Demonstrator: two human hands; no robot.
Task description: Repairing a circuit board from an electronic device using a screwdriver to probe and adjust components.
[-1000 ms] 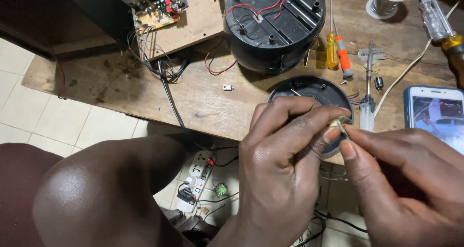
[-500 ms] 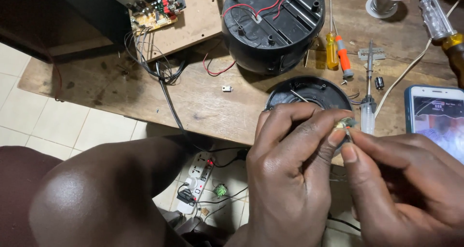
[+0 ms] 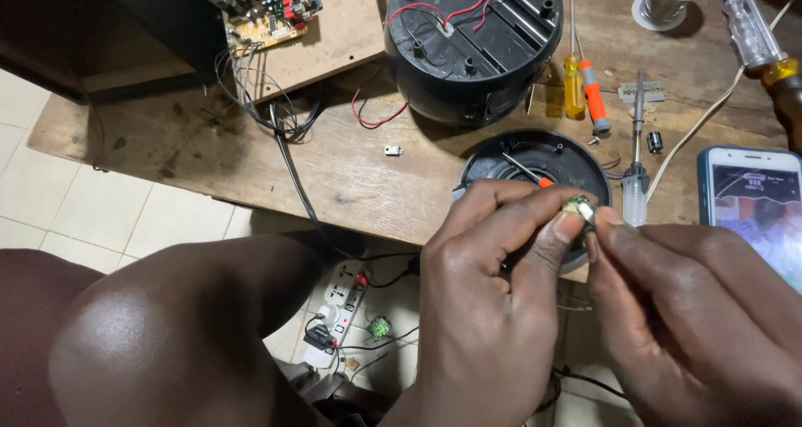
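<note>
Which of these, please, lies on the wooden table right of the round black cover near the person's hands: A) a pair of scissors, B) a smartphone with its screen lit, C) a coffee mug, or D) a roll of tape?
B: a smartphone with a lit screen lies at the right edge of the wooden table, right of the round black cover, just above the right hand.

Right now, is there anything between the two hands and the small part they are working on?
Nothing visible. The left hand and the right hand both pinch the small part directly with their fingertips, above the round black lid on the table.
</note>
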